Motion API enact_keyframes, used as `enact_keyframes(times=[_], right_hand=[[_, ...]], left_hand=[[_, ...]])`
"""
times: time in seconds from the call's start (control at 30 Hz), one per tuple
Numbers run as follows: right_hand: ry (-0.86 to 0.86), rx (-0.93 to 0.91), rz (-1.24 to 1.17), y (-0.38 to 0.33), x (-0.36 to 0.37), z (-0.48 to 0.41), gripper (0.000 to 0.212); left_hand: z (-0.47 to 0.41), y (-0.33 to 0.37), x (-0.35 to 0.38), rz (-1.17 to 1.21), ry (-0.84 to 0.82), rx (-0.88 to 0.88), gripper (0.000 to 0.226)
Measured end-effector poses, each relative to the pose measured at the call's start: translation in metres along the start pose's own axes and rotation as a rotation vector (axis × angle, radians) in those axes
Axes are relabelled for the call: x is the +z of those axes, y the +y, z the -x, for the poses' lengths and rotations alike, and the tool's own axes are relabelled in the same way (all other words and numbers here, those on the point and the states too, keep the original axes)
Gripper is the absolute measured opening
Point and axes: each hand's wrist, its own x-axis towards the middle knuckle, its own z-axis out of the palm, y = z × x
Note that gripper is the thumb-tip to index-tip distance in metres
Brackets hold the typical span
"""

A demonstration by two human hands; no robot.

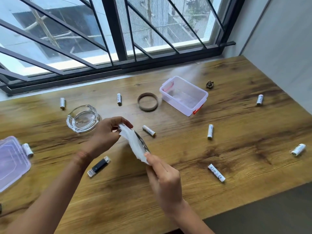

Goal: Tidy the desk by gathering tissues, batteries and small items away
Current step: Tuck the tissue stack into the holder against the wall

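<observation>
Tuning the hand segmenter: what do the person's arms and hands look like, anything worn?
Left hand and right hand are bare: no gloves, rings or watch visible. No sleeves in view on either arm. A thin band may cross the left wrist; too blurred to tell.

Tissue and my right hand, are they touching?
Touching. The head view shows the right hand pinching the lower corner of the tissue.

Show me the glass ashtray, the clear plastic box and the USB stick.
glass ashtray [82, 119], head view, bare floor.
clear plastic box [175, 103], head view, near wall.
USB stick [99, 165], head view, black body.
</observation>
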Motion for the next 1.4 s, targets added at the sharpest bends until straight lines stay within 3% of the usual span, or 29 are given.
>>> enact_keyframes(times=[0.1, 0.2, 0.3, 0.37, 0.53, 0.9, 1.2, 1.4], right_hand=[[0.006, 0.010, -0.054, 0.000, -0.004, 0.002, 0.042], [0.006, 0.057, -0.073, 0.001, -0.006, 0.004, 0.054], [-0.070, 0.169, -0.062, 0.002, -0.007, 0.004, 0.066], [-0.144, 0.231, -0.060, 0.003, -0.005, 0.006, 0.072], [-0.241, 0.307, -0.026, 0.005, 0.001, 0.017, 0.074], [-0.173, 0.398, -0.007, -0.007, 0.003, 0.011, 0.051], [-0.045, 0.342, -0.023, -0.023, -0.022, -0.027, 0.046], [0.081, 0.371, 0.032, 0.003, -0.056, -0.062, 0.048]], left_hand=[[0.008, 0.000, 0.006, 0.067, 0.097, -0.038, 0.050], [0.027, 0.000, 0.019, 0.270, 0.322, -0.120, 0.052], [0.055, 0.000, 0.041, 0.476, 0.485, -0.201, 0.046], [0.072, 0.001, 0.058, 0.545, 0.509, -0.263, 0.045], [0.099, 0.010, 0.090, 0.635, 0.377, -0.303, 0.043], [0.105, 0.023, 0.084, 0.687, 0.156, -0.240, 0.043], [0.084, 0.048, 0.065, 0.737, 0.042, -0.050, 0.045], [0.039, 0.086, 0.076, 0.725, -0.089, 0.089, 0.046]])
